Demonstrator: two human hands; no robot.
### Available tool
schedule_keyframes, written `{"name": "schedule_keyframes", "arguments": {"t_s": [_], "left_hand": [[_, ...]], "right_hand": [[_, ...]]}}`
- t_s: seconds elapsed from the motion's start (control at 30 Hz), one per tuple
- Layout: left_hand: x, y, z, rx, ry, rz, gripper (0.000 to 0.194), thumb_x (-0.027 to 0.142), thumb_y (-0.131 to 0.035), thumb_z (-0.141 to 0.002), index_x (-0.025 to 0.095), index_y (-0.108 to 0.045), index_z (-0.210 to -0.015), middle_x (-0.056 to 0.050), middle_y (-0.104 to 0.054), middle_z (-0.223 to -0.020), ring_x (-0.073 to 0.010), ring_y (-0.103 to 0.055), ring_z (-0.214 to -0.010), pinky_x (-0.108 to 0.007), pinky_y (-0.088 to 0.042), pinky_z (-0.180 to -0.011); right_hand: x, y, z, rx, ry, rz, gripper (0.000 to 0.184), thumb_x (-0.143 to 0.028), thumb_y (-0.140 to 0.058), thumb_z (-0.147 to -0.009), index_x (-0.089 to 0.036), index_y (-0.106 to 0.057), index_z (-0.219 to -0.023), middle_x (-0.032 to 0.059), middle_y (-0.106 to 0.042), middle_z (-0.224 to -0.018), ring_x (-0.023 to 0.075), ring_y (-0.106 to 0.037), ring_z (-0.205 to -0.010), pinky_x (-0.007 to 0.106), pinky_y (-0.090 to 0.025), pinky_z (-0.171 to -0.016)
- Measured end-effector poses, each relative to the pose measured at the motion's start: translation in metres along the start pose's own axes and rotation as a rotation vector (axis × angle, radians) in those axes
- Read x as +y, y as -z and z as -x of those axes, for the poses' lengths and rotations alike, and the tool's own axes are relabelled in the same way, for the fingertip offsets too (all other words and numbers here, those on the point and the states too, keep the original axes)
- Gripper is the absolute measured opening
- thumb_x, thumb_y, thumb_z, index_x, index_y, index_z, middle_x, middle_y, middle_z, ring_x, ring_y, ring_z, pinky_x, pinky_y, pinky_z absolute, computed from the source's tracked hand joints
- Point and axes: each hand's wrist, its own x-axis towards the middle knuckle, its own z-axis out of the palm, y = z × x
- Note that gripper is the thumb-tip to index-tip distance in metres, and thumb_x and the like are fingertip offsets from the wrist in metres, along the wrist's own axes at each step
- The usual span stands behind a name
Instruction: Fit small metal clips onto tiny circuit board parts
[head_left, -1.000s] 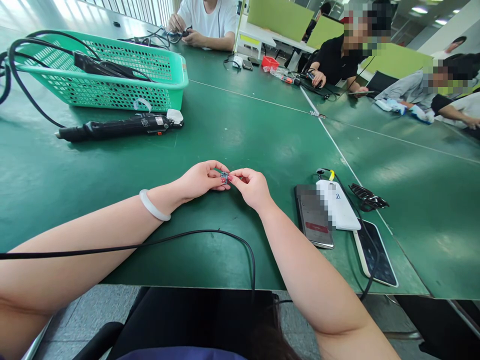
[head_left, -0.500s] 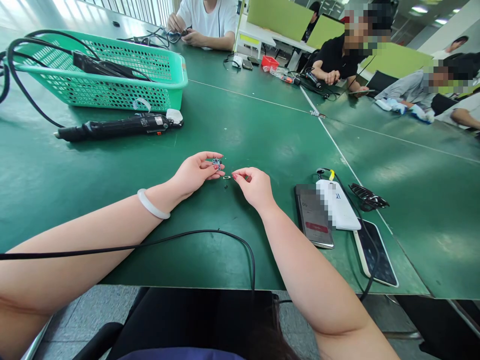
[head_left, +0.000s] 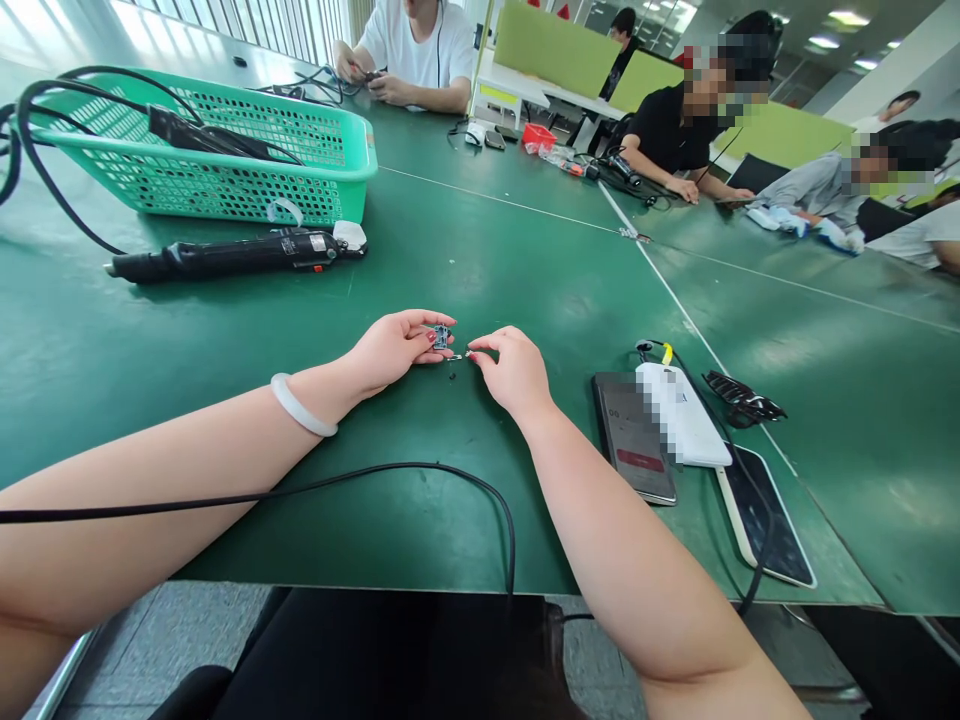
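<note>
My left hand (head_left: 397, 350) holds a small grey-blue part with cut-outs (head_left: 442, 337) between thumb and fingers, just above the green table. My right hand (head_left: 514, 370) is a short gap to the right, its thumb and forefinger pinched on a tiny light-coloured piece (head_left: 469, 353), too small to name. Between the two hands, by the left fingertips, shows a small metallic piece (head_left: 454, 357). A tiny dark bit (head_left: 452, 376) lies on the table just below it.
A green basket (head_left: 247, 185) with cables stands at the left, a black electric screwdriver (head_left: 232, 253) before it. Phones (head_left: 636, 440) and a white power bank (head_left: 682, 415) lie right. A black cable (head_left: 375, 467) crosses in front. Co-workers sit across the green table (head_left: 420, 230).
My left hand has shifted slightly right, and the grey-blue part shows more of its face. A tiny light piece now shows at my right fingertips. The view has tilted a little.
</note>
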Motion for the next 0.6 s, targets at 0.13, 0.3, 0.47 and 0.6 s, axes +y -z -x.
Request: {"name": "schedule_keyframes", "arguments": {"t_s": [0.13, 0.3, 0.47, 0.6], "left_hand": [[-0.0009, -0.0024, -0.0011, -0.019, -0.013, -0.049, 0.021, 0.013, -0.053, -0.086, 0.014, -0.062, -0.105, -0.007, -0.068, -0.093, -0.0135, -0.069, -0.081, -0.03, -0.054, -0.085], [-0.0027, -0.0021, -0.0027, -0.03, -0.024, -0.044, 0.021, 0.012, -0.056, -0.084, 0.013, -0.063, -0.105, -0.008, -0.07, -0.091, -0.0147, -0.069, -0.081, -0.032, -0.054, -0.085], [-0.0019, -0.0023, -0.002, -0.035, -0.02, -0.048, 0.02, 0.013, -0.06, -0.082, 0.012, -0.062, -0.102, -0.008, -0.071, -0.085, -0.0159, -0.069, -0.08, -0.031, -0.055, -0.081], [0.0008, -0.0046, -0.0002, -0.016, 0.0, -0.044, 0.015, 0.01, -0.06, -0.081, 0.012, -0.059, -0.096, -0.007, -0.069, -0.082, -0.0143, -0.069, -0.078, -0.031, -0.054, -0.08]], "right_hand": [[0.0027, -0.0025, -0.0021, -0.022, 0.01, 0.025, 0.014, -0.02, -0.058, -0.08, -0.023, -0.07, -0.077, 0.0035, -0.063, -0.087, 0.0182, -0.057, -0.082, 0.034, -0.044, -0.077], [0.0023, -0.0025, -0.0019, -0.02, 0.019, 0.03, 0.016, -0.019, -0.054, -0.081, -0.021, -0.068, -0.074, 0.004, -0.062, -0.085, 0.0179, -0.057, -0.079, 0.033, -0.043, -0.074], [0.0008, -0.002, -0.0019, -0.023, 0.03, 0.024, 0.018, -0.019, -0.052, -0.081, -0.021, -0.068, -0.072, 0.0043, -0.063, -0.084, 0.0175, -0.057, -0.078, 0.032, -0.043, -0.073], [0.0022, -0.0018, -0.0019, -0.023, 0.042, 0.03, 0.021, -0.019, -0.05, -0.082, -0.021, -0.069, -0.073, 0.0039, -0.064, -0.083, 0.0172, -0.057, -0.078, 0.032, -0.043, -0.073]]}}
